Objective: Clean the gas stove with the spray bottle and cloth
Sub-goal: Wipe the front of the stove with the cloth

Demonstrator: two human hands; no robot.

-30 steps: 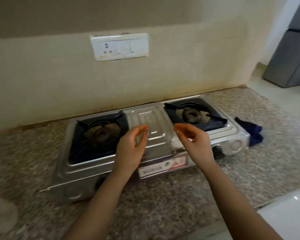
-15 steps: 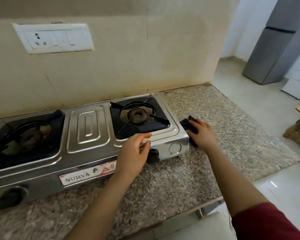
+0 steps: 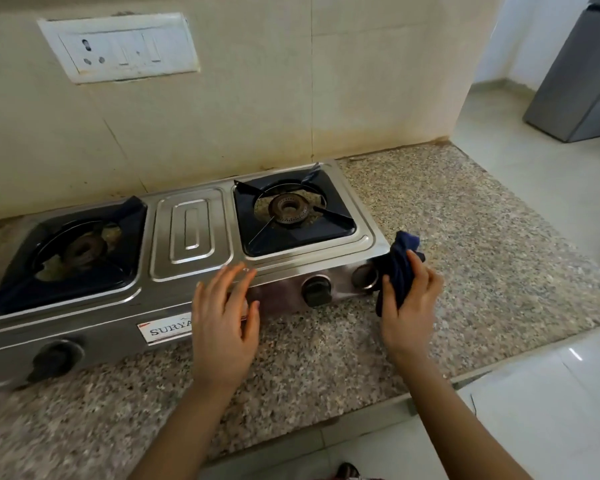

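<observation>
Fingers (image 3: 426,278) of right hand (image 3: 409,306) curled round dark blue cloth (image 3: 399,271), bunched at right front corner of gas stove (image 3: 187,233). Left hand (image 3: 222,320) spread, empty, over front edge. We judge cloth soft, light, limp: we grip gathered middle so loose ends stay off burner (image 3: 287,209). No spray bottle in view.

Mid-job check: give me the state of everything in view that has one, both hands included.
cloth: bunched, gripped by the right hand at the stove's right front corner.
left hand: open, fingers spread at the stove's front edge; contact unclear.
gas stove: on the counter, nothing on it.
right burner: no flame visible.
left burner: no flame visible.
wall socket: nothing plugged in.
spray bottle: not in view.
</observation>
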